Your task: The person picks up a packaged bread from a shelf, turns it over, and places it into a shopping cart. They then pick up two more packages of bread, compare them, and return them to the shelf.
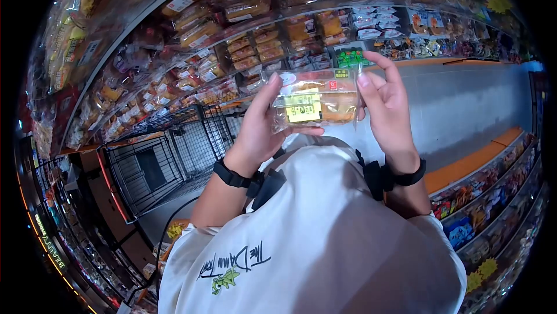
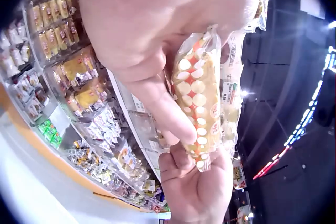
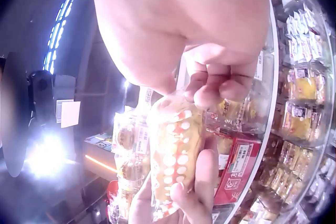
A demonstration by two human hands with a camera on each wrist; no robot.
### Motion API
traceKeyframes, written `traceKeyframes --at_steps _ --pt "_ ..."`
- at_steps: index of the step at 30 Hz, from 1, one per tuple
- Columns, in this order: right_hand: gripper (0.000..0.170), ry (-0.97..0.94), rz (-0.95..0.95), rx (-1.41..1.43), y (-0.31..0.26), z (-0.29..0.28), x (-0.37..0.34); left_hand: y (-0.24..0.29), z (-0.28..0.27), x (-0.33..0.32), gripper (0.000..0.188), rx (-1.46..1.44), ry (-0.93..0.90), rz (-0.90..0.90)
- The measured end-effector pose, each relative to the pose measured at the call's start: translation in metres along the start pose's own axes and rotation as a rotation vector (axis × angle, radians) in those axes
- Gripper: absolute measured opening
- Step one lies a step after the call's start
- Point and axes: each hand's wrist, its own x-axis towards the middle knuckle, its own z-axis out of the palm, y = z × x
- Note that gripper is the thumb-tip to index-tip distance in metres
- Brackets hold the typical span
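Note:
A clear-wrapped packaged bread (image 1: 316, 102) with a yellow label and a small red logo is held up level in front of the chest. My left hand (image 1: 253, 131) grips its left end, thumb on the front and fingers underneath. At the other end my right hand (image 1: 387, 105) pinches the wrapper edge between thumb and fingers, the index finger raised. In the left wrist view the package's side (image 2: 198, 95) shows pale dots on an orange stripe. The right wrist view has the same dotted side (image 3: 176, 153), with left-hand fingers (image 3: 202, 182) curled along it.
Shelves of wrapped breads (image 1: 252, 50) run along the front and left. A black wire shopping cart (image 1: 168, 157) stands at the left, close to the shelves. Low shelves with an orange edge (image 1: 476, 163) hold more packets at the right. Grey floor (image 1: 458, 99) lies between.

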Motion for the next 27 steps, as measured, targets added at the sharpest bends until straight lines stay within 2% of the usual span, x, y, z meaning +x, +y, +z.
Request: traceKeyframes --at_steps 4,8,9,13,14,16,18,19,22,24,27 --pt "0.045 -0.002 0.004 0.032 0.023 0.007 0.002 -0.001 -0.014 -0.003 0.074 0.096 0.049 0.1" --pt "0.043 -0.022 0.016 0.024 0.034 0.031 0.0 -0.006 -0.027 -0.015 0.068 0.332 0.355 0.323" --pt "0.043 -0.029 0.013 0.021 0.031 0.041 -0.001 -0.004 -0.029 -0.019 0.063 0.275 0.381 0.349" --pt "0.041 -0.067 -0.029 -0.002 0.011 0.085 -0.017 -0.002 -0.07 -0.041 0.055 0.084 0.31 0.263" --pt "0.04 -0.081 -0.039 -0.011 0.005 0.096 -0.025 -0.005 -0.079 -0.044 0.052 0.089 0.349 0.278" --pt "0.039 -0.115 -0.055 -0.036 -0.005 0.13 -0.04 -0.008 -0.106 -0.061 0.047 -0.104 0.247 0.179" --pt "0.038 -0.16 -0.087 -0.065 -0.012 0.156 -0.042 -0.01 -0.132 -0.076 0.048 -0.108 0.128 0.208" --pt "0.038 -0.175 -0.105 -0.079 -0.012 0.169 -0.041 -0.008 -0.132 -0.085 0.048 -0.262 0.215 0.179" --pt "0.037 -0.2 -0.128 -0.126 -0.004 0.198 -0.047 -0.003 -0.148 -0.103 0.047 -0.278 0.347 0.335" --pt "0.036 -0.216 -0.151 -0.149 0.003 0.216 -0.038 0.003 -0.158 -0.113 0.046 -0.171 0.411 0.503" --pt "0.034 -0.209 -0.162 -0.188 0.011 0.232 -0.033 0.008 -0.175 -0.126 0.047 -0.092 0.563 0.652"
